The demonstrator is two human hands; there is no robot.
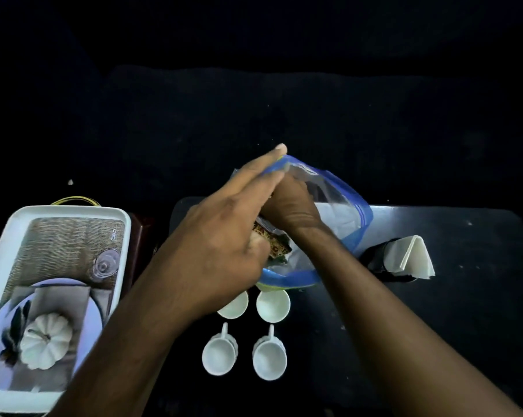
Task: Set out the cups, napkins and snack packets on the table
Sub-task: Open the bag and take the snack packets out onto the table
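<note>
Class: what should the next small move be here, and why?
Probably draw the right hand out of the clear blue-edged plastic bag, bringing the patterned snack packet; the left hand is at the rim, and white cups and folded white napkins already sit on the dark table.

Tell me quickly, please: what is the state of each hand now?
Left hand: open, straight fingers against the rim of the plastic bag.
Right hand: inside the bag; fingers hidden, so it cannot be told.
</note>
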